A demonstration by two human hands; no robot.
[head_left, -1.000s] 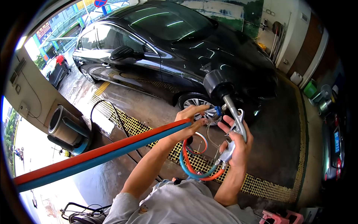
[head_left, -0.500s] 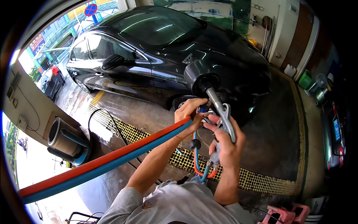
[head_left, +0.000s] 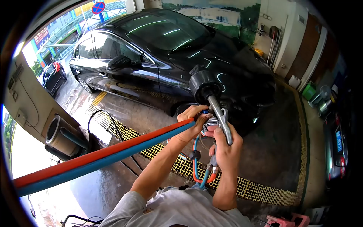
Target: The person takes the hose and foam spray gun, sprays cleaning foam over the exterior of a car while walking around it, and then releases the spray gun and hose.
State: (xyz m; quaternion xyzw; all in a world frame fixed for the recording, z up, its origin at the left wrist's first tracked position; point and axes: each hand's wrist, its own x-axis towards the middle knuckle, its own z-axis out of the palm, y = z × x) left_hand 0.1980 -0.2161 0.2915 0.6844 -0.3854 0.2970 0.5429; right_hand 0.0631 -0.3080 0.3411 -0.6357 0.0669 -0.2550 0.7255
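A spray gun with a flared black nozzle [head_left: 206,86] and a silver metal barrel [head_left: 215,105] points away from me, toward the black car [head_left: 181,72]. Around its handle my right hand [head_left: 228,147] is closed, the thumb high near the curved metal lever [head_left: 227,132]. My left hand [head_left: 191,118] is closed at the gun's side, fingers bent at a small blue knob [head_left: 204,111]; the fingertips are partly hidden. An orange hose [head_left: 113,149] and a blue hose [head_left: 113,159] cross in front of my left wrist. Thinner orange and blue tubes [head_left: 196,166] loop below the handle.
Yellow floor grating [head_left: 261,192] runs across the wet floor in front of me. A cylindrical vacuum [head_left: 62,134] stands left, with a black cable [head_left: 109,113] nearby. Another car [head_left: 338,151] is at right. A pink stand [head_left: 287,219] is at lower right.
The spray gun's handle and my right hand have shifted slightly left, and the thumb sits higher by the lever. The whole view has turned a little; my left hand stays at the gun.
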